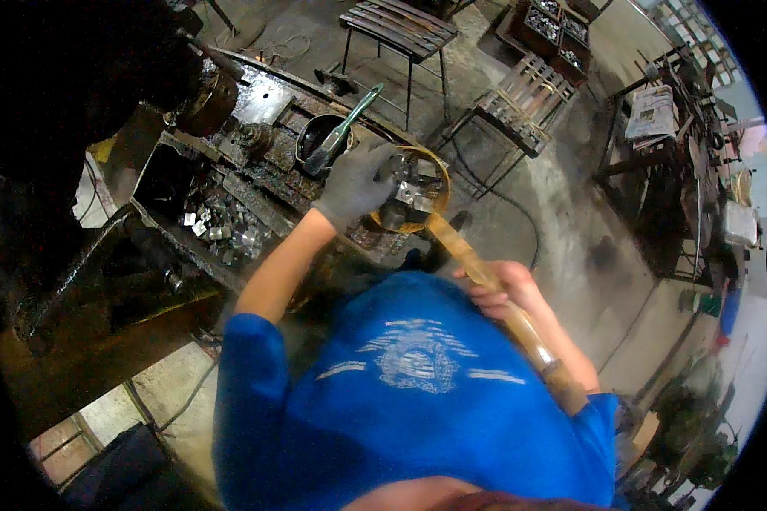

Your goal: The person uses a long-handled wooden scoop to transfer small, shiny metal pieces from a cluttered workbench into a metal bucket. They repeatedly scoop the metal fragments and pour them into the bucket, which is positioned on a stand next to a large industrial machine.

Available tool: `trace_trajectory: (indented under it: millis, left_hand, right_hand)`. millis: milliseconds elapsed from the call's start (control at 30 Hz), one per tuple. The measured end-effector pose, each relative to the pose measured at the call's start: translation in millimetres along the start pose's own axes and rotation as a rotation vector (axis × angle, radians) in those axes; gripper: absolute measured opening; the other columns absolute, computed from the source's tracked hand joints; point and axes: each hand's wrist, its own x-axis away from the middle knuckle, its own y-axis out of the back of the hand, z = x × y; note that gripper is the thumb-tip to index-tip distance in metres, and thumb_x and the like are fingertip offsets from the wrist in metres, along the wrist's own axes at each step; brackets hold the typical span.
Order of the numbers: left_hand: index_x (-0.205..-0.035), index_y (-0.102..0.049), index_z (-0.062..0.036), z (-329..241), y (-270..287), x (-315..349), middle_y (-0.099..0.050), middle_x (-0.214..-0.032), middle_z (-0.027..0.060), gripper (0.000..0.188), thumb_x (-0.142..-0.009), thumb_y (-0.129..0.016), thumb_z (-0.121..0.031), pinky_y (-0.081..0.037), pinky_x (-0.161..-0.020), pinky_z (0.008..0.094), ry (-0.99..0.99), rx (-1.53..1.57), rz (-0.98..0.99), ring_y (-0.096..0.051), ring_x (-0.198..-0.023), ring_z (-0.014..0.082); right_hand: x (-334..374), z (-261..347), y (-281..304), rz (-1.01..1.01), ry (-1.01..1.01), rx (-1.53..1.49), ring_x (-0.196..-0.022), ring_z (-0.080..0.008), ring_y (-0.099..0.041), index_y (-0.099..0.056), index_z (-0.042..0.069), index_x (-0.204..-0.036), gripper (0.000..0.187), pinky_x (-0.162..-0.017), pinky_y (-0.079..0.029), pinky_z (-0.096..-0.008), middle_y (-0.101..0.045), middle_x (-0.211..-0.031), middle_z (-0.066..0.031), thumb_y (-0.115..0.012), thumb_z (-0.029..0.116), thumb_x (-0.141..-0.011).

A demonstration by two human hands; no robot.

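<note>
Your blue shirt (418,426) is nearest; the long-handled scoop (446,183) points up-left, its handle (462,250) slanting through your right hand (509,285), fingers curled around it; your gloved left hand (358,186) meets the rim, grip unclear.

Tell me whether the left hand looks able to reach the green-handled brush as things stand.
Probably yes: the gloved left hand is close by, and the brush leans out of the dark pot, its green handle uncovered.

Long-handled yellow-rimmed scoop (436,222), shiny metal pieces (414,197) inside.
</note>
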Motion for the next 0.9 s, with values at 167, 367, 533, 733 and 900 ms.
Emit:
trace_trajectory:
  millis: [167,367,533,733,900]
  left_hand:
    - [-0.1,-0.055,-0.0093,1,6,16,-0.055,-0.093,0.013,0.035,-0.065,-0.056,-0.004,-0.047,-0.066,0.0386,-0.051,0.06,-0.008,-0.056,-0.078,0.033]
    - [-0.1,-0.054,-0.0052,-2,8,30,-0.055,-0.094,0.014,0.035,-0.066,-0.056,-0.001,-0.048,-0.064,0.0365,-0.046,0.145,-0.054,-0.057,-0.077,0.0318]
    - [-0.101,-0.053,-0.004,-20,11,38,-0.054,-0.101,0.0142,0.037,-0.065,-0.059,0.0,-0.048,-0.071,0.035,-0.163,-0.042,-0.066,-0.057,-0.086,0.0317]
    - [-0.103,-0.052,-0.0038,-22,-9,10,-0.051,-0.112,0.0147,0.04,-0.064,-0.062,-0.004,-0.04,-0.087,0.0398,-0.279,-0.061,-0.057,-0.046,-0.108,0.0337]
    - [-0.104,-0.053,-0.0054,-18,-36,-18,-0.052,-0.111,0.012,0.039,-0.067,-0.063,-0.012,-0.036,-0.088,0.0432,-0.267,-0.227,0.009,-0.044,-0.109,0.0315]
  right_hand:
    - [-1,-3,5,0.067,0.016,-0.085,-0.042,-0.0035,-0.033,-0.044,-0.002,-0.11,0.036,-0.033,-0.028,-0.0183,-0.041,-0.07,-0.0027,-0.04,0.018,-0.08]
    - [0,1,3,0.058,0.02,0.087,-0.044,-0.0011,-0.036,-0.041,-0.004,-0.114,0.054,-0.034,-0.029,-0.0134,-0.043,-0.07,-0.001,-0.053,0.029,-0.074]
    - [-1,2,5,0.064,-0.008,-0.086,-0.041,-0.0033,-0.032,-0.042,-0.002,-0.111,0.035,-0.032,-0.026,-0.0181,-0.041,-0.069,-0.0029,-0.039,0.016,-0.08]
    - [1,5,-2,0.018,-0.013,-0.013,-0.041,-0.0027,-0.033,-0.041,-0.003,-0.111,0.04,-0.032,-0.026,-0.0167,-0.041,-0.068,-0.0022,-0.044,0.019,-0.078]
    - [0,5,2,0.029,-0.02,-0.07,-0.04,-0.0035,-0.032,-0.043,-0.001,-0.109,0.034,-0.03,-0.026,-0.0181,-0.041,-0.068,-0.0035,-0.04,0.014,-0.079]
